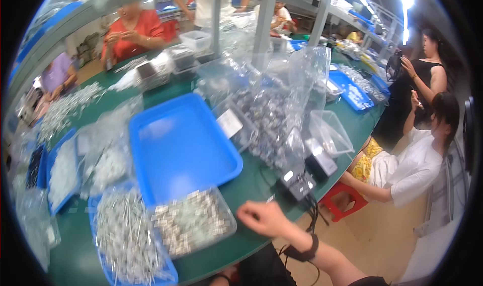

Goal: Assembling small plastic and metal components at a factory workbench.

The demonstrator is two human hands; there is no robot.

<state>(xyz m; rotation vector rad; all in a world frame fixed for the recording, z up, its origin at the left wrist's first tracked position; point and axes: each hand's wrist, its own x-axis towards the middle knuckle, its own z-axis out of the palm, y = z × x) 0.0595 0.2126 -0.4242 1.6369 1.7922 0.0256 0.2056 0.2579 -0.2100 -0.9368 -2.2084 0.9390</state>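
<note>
My right hand (262, 218) is over the green table's front edge, just right of a clear plastic box (234, 225) of small silvery and whitish parts (191, 220). Its fingers are curled together, and what they hold, if anything, is hidden. A dark band (304, 250) circles that wrist. At the lower edge, beside dark clothing, a bit of skin with a dark band (221, 276) may be my left wrist; no fingers show there. Left of the box, a blue tray (171, 273) holds many thin whitish stick-like pieces (128, 235). Behind it lies a large bare blue tray (183, 145).
A black box with cables (298, 184) stands right of the trays. Bags of small grey parts (266, 115) fill the table's middle. Grey shelf posts (264, 24) rise behind. A person in white (417, 160) sits at right near a red stool (344, 203); others work across the table.
</note>
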